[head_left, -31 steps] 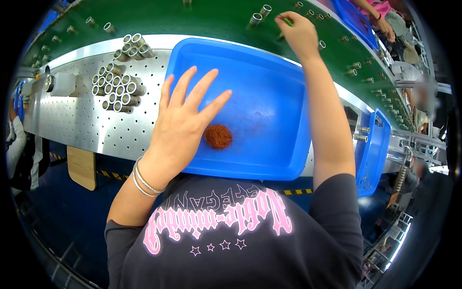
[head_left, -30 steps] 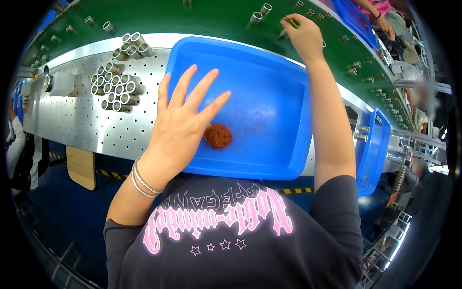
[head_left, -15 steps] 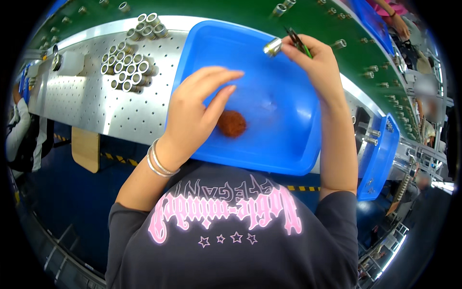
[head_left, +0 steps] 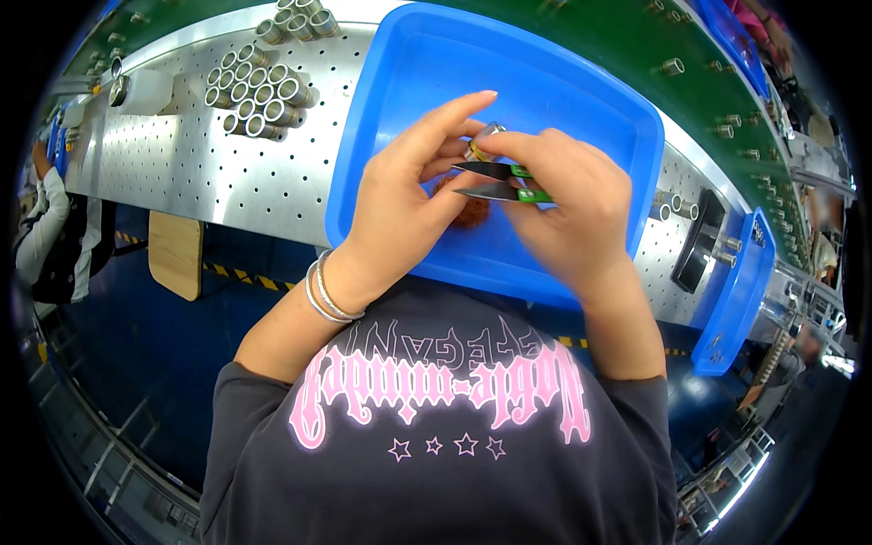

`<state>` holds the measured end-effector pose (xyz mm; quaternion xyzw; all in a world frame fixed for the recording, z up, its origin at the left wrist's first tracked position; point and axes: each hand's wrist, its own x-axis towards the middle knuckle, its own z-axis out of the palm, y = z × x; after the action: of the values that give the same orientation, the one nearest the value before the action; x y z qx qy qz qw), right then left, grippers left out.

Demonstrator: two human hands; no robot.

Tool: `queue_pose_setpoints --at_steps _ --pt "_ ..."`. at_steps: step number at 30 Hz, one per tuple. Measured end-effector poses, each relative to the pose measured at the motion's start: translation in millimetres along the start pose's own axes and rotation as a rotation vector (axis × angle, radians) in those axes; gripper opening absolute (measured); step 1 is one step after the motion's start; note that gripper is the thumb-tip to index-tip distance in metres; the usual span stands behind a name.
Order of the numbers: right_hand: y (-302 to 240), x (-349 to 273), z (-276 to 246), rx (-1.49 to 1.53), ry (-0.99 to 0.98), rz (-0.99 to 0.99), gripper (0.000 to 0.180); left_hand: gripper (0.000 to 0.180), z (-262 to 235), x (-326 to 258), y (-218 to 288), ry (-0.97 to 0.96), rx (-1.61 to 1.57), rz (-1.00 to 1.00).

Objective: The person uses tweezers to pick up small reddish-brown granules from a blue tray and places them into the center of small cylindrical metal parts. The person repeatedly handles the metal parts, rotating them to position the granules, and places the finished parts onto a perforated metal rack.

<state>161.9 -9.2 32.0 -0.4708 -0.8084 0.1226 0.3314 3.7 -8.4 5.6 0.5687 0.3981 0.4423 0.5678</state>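
Over a blue plastic tray (head_left: pixel 563 100), both of my hands meet. My left hand (head_left: pixel 409 195) pinches a small metal cylinder (head_left: pixel 483 138) between thumb and fingers. My right hand (head_left: pixel 568 204) grips green-handled snips (head_left: pixel 498 180), whose two dark blades point left at the cylinder and stand apart. A small clump of reddish-brown threads (head_left: pixel 472 211) lies in the tray under my hands, mostly hidden by them.
The tray rests on a perforated metal bench (head_left: pixel 191 173). A cluster of several metal tubes (head_left: pixel 263 82) lies at the bench's far left. A green conveyor (head_left: pixel 727 109) with spaced metal tubes runs behind. A second blue tray (head_left: pixel 731 309) hangs at the right.
My right hand came back from the conveyor with a metal cylinder and the snips. My left hand lifted off the tray floor and took hold of the cylinder.
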Motion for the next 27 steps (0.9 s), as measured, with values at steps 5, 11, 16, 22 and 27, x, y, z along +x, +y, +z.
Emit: queue_pose_setpoints --at_steps 5,11,16,22,27 --pt "-0.7 -1.0 9.4 0.096 0.060 -0.042 0.018 0.047 -4.3 0.1 0.8 -0.063 -0.060 -0.056" --pt "-1.7 -9.9 -10.2 0.688 0.020 0.442 0.003 0.040 -9.7 0.0 0.3 -0.020 -0.675 -0.314" --pt "2.9 -19.4 -8.5 0.719 0.088 0.479 0.005 0.046 -9.7 1.1 -2.7 -0.076 -0.814 -0.381" --pt "-4.0 -16.9 -5.9 0.682 0.097 0.462 0.005 0.047 -8.3 0.6 -3.4 -0.072 -0.767 -0.374" --pt "-0.7 -22.7 -6.4 0.599 0.062 0.418 0.008 0.048 -8.8 -0.1 -7.2 -0.062 -0.819 -0.402"
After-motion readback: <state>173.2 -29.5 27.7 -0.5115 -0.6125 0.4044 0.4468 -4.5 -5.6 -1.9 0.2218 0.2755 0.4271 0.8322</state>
